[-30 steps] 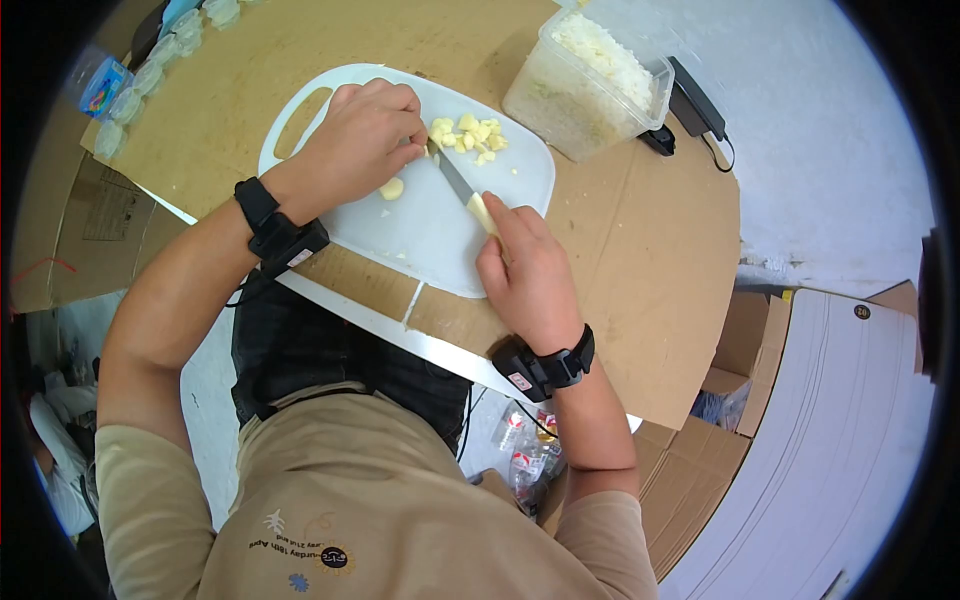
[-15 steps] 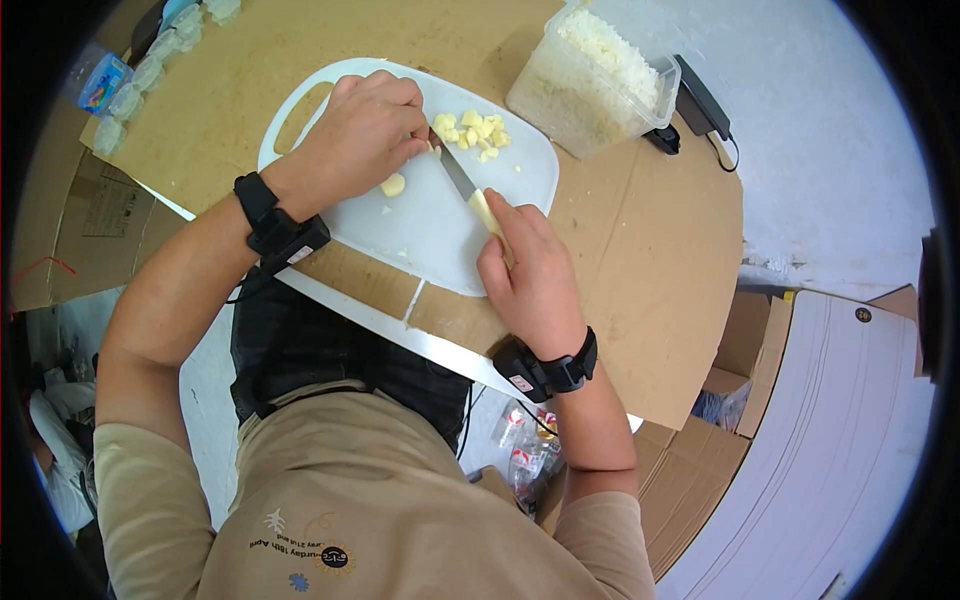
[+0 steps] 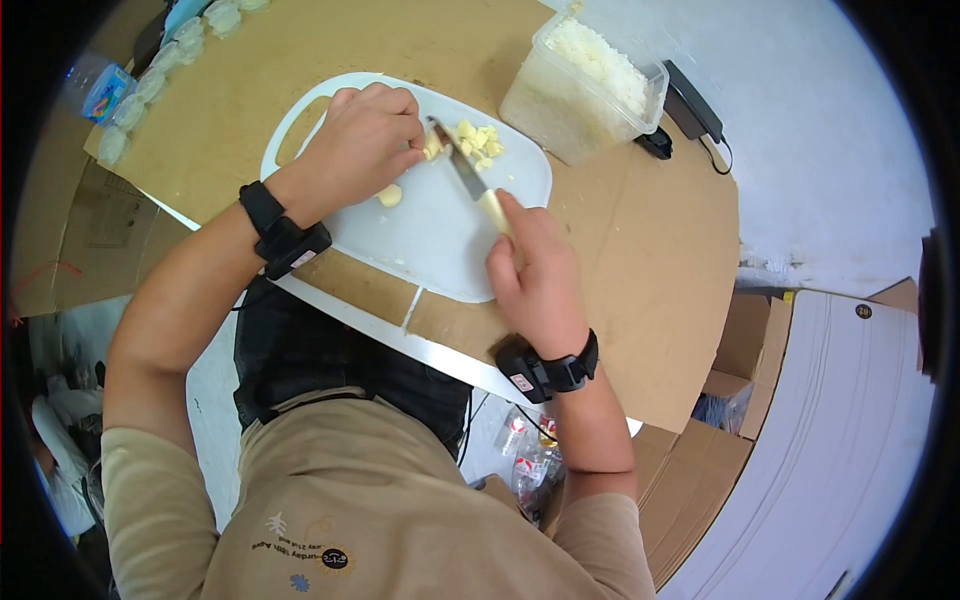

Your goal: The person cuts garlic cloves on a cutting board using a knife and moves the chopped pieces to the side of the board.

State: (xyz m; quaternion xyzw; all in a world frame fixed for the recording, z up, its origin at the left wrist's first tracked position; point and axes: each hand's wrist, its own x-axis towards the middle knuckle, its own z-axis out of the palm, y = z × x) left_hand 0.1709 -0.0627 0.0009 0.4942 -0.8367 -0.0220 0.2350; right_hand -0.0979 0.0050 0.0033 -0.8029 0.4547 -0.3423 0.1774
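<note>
My right hand (image 3: pixel 540 275) is wrapped round the cream handle of a kitchen knife (image 3: pixel 467 170). Its blade points up and left over the white cutting board (image 3: pixel 430 240). Left of the blade, my left hand (image 3: pixel 368 140) has its fingers drawn together on a pale yellow food piece (image 3: pixel 432 147), partly hidden by the fingertips. Just right of the blade lies a small pile of pale yellow chopped pieces (image 3: pixel 482 140). A rounded pale yellow piece (image 3: pixel 390 196) rests on the board below my left hand.
A clear plastic container (image 3: pixel 555 115) of white rice-like grains stands behind the board on the right. Near it are a black power adapter (image 3: pixel 692 105) and its cable. At the far left are small clear cups (image 3: pixel 150 85) and a labelled bottle (image 3: pixel 105 92). Cardboard (image 3: pixel 640 290) covers the table.
The knife blade has shifted slightly right, away from my left fingertips, and more of the pale yellow piece shows between them. My right hand has moved slightly right and down.
</note>
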